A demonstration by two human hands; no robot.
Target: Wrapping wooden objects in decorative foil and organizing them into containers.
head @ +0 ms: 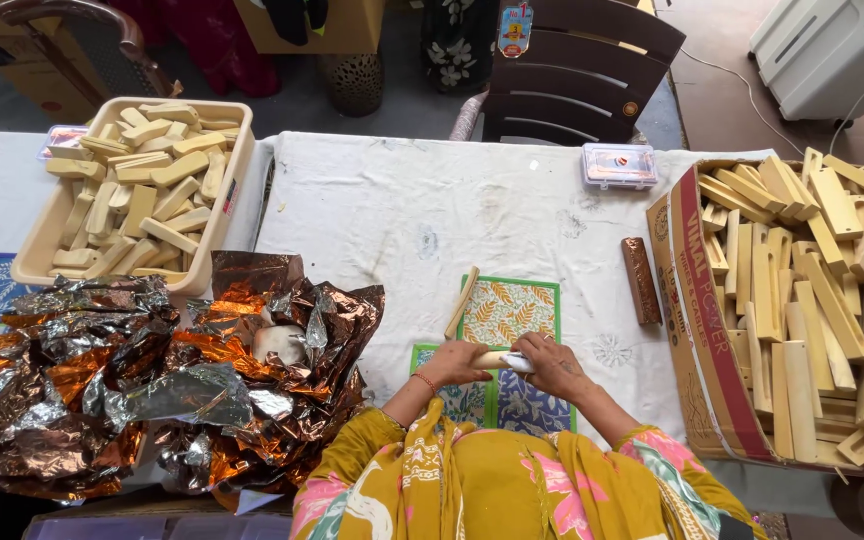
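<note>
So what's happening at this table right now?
A person in a yellow garment holds a pale wooden stick in both hands, left hand and right hand, over a patterned mat. Another stick lies at the mat's edge, and a copper-foil-wrapped stick lies to the right. A tray on the left and a cardboard box on the right hold many wooden pieces. Crumpled foil sheets pile up on the left.

Bright even light, soft shadows, foil [102, 380] glare, perhaps slight edge distortion
</note>
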